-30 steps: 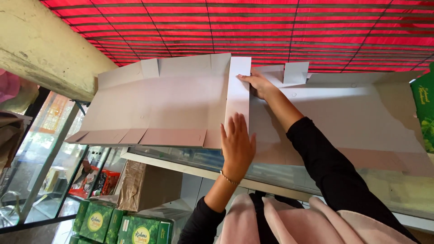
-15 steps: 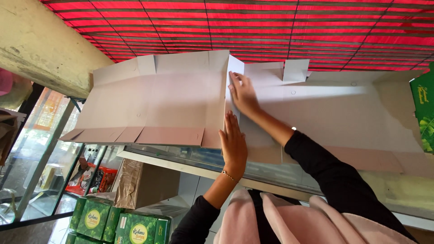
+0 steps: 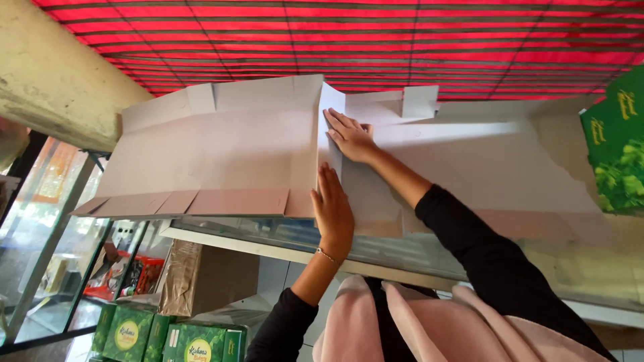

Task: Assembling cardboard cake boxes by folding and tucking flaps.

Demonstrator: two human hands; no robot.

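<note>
Now, in the head view, the person's right hand [image 3: 350, 136] lies flat, fingers stretched and together, on the narrow white strip of a large flattened cardboard blank [image 3: 221, 151] spread over a glass counter [image 3: 282, 236]; a second ago that hand sat farther along toward the right, near a small upright tab [image 3: 419, 100], so it has slid leftward and down onto the strip beside the centre fold. The left hand [image 3: 332, 209] is likewise open, palm down, fingers pointing away from the body, pressing the near end of the same fold just above the counter's edge; it has barely moved. Neither hand grips anything; both only press. Judging by this, the crease is being flattened along its length, with the two hands now bracketing it from far to near. The blank's long axis runs left to right across the counter, its small flaps hanging at the near left edge and standing at the far edge, while the pressed fold runs across that axis, away from the person. To the far right a green printed carton [image 3: 617, 144] stands beside the blank; below the counter sit a brown box [image 3: 201, 276] and green packets [image 3: 171, 338]. Overhead hangs a red striped awning [image 3: 376, 40].
</note>
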